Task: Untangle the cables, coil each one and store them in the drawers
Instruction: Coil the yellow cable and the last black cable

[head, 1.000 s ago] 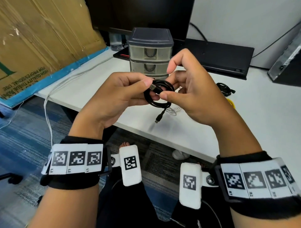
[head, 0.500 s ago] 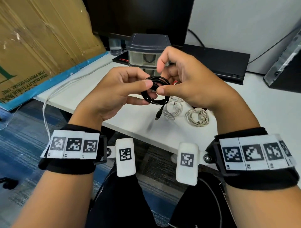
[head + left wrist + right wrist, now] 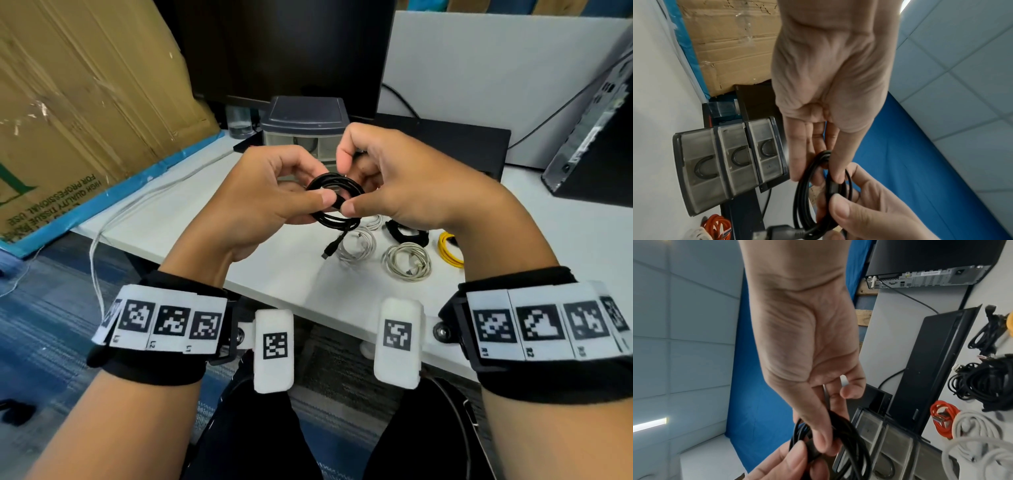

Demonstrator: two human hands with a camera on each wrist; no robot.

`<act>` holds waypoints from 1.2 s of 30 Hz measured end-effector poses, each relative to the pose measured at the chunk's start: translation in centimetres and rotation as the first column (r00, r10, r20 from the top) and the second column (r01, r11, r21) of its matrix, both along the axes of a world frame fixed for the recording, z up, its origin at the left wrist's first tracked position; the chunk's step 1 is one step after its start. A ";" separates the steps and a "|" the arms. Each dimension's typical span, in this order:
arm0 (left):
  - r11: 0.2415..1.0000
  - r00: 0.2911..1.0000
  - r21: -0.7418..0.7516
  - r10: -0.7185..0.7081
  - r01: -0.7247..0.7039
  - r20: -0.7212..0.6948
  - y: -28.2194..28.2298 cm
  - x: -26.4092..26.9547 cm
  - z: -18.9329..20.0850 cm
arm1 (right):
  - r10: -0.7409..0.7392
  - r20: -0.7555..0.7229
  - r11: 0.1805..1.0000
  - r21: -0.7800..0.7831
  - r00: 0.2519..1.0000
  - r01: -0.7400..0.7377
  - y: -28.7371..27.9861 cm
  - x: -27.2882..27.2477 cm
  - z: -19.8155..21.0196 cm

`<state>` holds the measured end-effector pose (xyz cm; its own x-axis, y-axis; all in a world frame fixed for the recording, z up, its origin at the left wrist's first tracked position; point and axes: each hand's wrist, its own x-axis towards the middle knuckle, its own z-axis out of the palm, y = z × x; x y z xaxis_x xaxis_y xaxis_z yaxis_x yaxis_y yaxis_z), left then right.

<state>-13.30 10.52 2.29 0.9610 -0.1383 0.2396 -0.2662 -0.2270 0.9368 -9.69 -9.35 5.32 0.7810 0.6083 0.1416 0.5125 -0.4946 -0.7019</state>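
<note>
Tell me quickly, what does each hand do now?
Left hand: closed, pinching the coiled black cable.
Right hand: closed, pinching the same black cable.

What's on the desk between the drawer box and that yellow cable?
In the right wrist view, an orange cable coil and a black cable bundle lie between the drawer unit and the yellow cable; the head view's hands hide most of that stretch.

White desk point(image 3: 191, 219) carries coiled cables point(image 3: 407, 262) and drawer unit point(image 3: 305, 137)
</note>
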 end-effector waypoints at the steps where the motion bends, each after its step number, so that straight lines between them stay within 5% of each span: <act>1: 1.000 1.000 -0.003 -0.005 0.005 -0.006 -0.2 0.0 0.0 | -0.007 0.010 1.000 -0.017 1.000 0.008 -0.1 0.0 0.0; 10: 0.995 0.992 -0.040 -0.097 0.094 -0.080 -0.8 -0.1 0.0 | -0.030 0.002 0.994 -0.103 1.000 0.030 -1.5 -0.4 0.7; 16: 0.997 1.000 0.077 -0.020 0.022 -0.022 -2.0 0.3 -0.3 | -0.117 -0.026 0.982 -0.151 0.993 0.112 -2.0 -0.4 0.3; 23: 0.992 0.992 0.043 0.117 -0.120 0.052 -3.3 0.4 -0.5 | -0.285 0.064 0.957 -0.036 0.956 0.287 -2.1 -0.8 -0.4; 30: 0.995 0.993 -0.008 0.103 -0.103 0.050 -4.5 0.6 -0.6 | -0.273 0.092 0.954 -0.102 0.958 0.281 -2.8 -0.9 -0.4; 36: 0.998 0.998 0.004 0.068 -0.068 0.018 -6.8 1.4 -0.7 | -0.424 0.128 0.879 -0.181 0.897 0.441 -4.6 -0.4 -0.6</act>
<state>-11.87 3.76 1.62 0.9637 -0.0738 0.2566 -0.2670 -0.2499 0.9307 -10.09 -13.93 4.73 0.9637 0.2345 0.1277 0.2662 -0.8057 -0.5291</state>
